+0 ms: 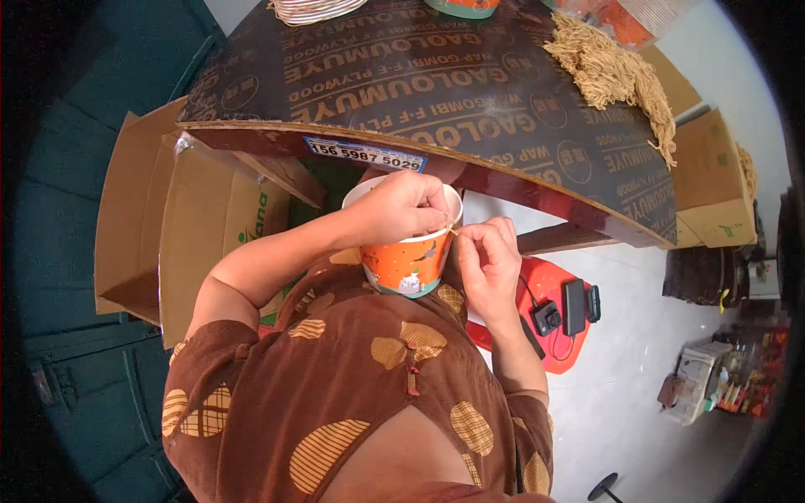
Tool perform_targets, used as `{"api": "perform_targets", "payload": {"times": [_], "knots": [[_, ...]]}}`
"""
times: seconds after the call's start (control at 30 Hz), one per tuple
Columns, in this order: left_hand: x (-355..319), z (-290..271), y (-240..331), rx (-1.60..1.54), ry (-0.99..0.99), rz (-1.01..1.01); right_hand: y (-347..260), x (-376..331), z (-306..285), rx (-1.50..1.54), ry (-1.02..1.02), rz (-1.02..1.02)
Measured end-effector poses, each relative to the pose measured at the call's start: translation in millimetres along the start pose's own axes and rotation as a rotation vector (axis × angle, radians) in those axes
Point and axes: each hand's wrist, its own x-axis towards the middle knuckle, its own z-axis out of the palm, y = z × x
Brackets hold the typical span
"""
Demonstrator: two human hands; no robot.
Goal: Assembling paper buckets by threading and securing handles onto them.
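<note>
Dark plywood desk (470, 96) fronts the person; the orange bucket (390, 261) sits at the lap, near the desk's edge. Left hand (401, 205) curls over the rim, its grip hidden; right hand (493, 261) appears to pinch a pale strand (454, 229) there. Uneven pulling could tip the unsupported bucket or tear its rim.

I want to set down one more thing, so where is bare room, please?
The tabletop is bare in its middle, between the near edge, the striped stack, the orange tub and the strand bundle. The left hand and right hand crowd the paper bucket; black devices crowd the red stool.
</note>
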Motion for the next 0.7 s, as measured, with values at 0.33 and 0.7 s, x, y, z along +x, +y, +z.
{"api": "perform_targets", "payload": {"times": [0.33, 0.7], "knots": [[-5, 4, 10, 0.275, 0.121, -0.048, 5, -9, 2, -0.054, 0.015, -0.02], [-4, 10, 8, 0.372, 0.133, 0.083, 21, -12, 6, 0.105, 0.006, 0.039]]}}
